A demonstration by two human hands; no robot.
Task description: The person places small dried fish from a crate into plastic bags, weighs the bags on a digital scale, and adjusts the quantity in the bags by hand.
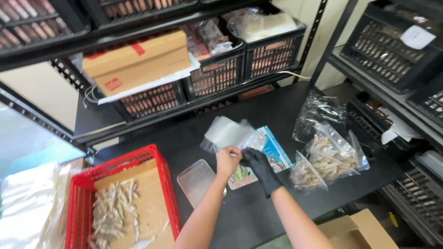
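My bare left hand point(227, 160) and my black-gloved right hand point(256, 162) meet above the black table point(258, 212). Together they grip a small clear plastic bag point(229, 133) by its lower edge, held up over a printed blue card point(271, 154). A flat clear tray point(196, 180) lies just left of my left forearm. A red crate point(162, 180) at the lower left holds cardboard and several pale dried pieces point(110, 212).
Clear bags filled with pale dried pieces point(330, 159) sit to the right, with an empty-looking bag point(317, 113) behind them. Black crates point(272, 50) and a cardboard box point(134, 60) fill the shelf behind. A cardboard carton point(355, 230) stands at the lower right.
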